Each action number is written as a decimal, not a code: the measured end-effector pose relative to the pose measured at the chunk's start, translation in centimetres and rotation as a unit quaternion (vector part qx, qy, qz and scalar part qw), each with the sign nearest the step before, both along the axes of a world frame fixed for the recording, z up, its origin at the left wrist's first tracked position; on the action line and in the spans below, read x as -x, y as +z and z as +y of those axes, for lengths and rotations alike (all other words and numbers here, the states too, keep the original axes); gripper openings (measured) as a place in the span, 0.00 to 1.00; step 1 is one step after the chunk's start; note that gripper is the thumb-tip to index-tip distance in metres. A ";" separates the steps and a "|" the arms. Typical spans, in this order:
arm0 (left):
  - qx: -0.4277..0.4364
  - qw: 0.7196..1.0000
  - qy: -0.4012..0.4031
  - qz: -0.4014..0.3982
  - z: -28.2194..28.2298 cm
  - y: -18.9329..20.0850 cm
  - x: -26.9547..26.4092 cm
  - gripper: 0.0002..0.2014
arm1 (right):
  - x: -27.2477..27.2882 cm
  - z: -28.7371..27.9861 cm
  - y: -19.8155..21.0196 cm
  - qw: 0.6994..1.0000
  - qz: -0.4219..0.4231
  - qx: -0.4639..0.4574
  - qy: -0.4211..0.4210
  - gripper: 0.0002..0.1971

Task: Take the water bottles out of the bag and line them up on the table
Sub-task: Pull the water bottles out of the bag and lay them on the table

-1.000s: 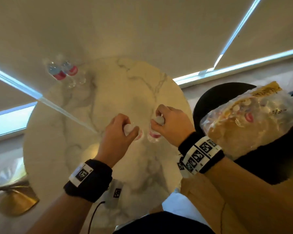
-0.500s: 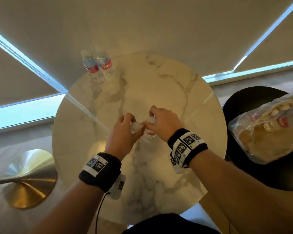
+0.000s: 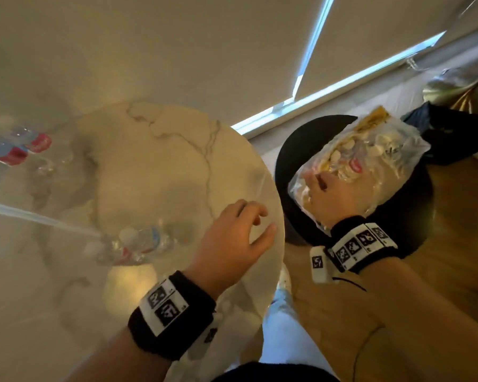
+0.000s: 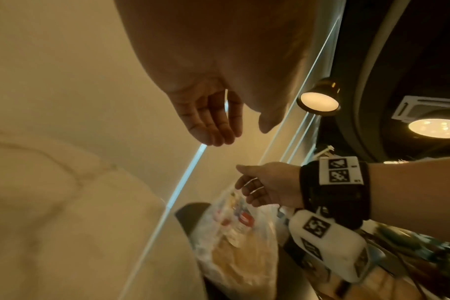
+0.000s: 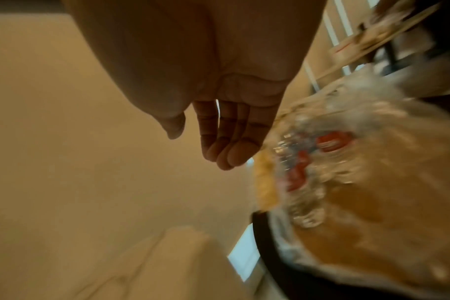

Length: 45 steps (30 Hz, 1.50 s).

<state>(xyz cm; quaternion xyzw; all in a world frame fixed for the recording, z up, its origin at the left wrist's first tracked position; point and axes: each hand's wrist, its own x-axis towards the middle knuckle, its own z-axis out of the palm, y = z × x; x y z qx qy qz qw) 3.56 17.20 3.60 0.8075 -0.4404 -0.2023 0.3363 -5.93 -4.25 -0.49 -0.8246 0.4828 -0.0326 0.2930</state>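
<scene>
Two clear water bottles with red labels stand at the far left of the round marble table. Two more bottles stand, blurred, near the table's middle, with no hand on them. My left hand hovers open over the table's right edge, fingers relaxed and holding nothing. A clear plastic bag with several bottles inside lies on a black round stool to the right. My right hand is open at the bag's near end, with straight fingers beside the bag.
Roller blinds and a lit window strip run behind the table. Dark cloth lies on the wooden floor past the stool. A ceiling lamp shows in the left wrist view.
Both hands let go of the two bottles at the table's middle. The view swung right; my right hand moved to the bag and my left hand drifted toward the table's right edge.
</scene>
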 end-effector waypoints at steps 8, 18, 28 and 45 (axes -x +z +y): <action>-0.143 0.957 -0.019 0.251 -21.9 -10.4 6.7 0.18 | 5.3 -13.4 -9.0 0.976 0.039 -0.176 -0.121 0.08; -0.019 0.922 0.277 0.268 -32.8 -18.0 5.1 0.32 | 4.8 -20.6 -11.5 0.969 -0.009 -0.174 -0.176 0.26; -0.039 0.978 0.130 0.156 -30.5 -15.9 5.1 0.24 | 5.8 -18.2 -11.2 0.979 -0.014 -0.195 -0.057 0.24; 0.003 0.938 0.302 0.171 6.3 -3.0 2.6 0.27 | 1.4 6.7 1.5 0.923 -0.142 -0.186 0.305 0.27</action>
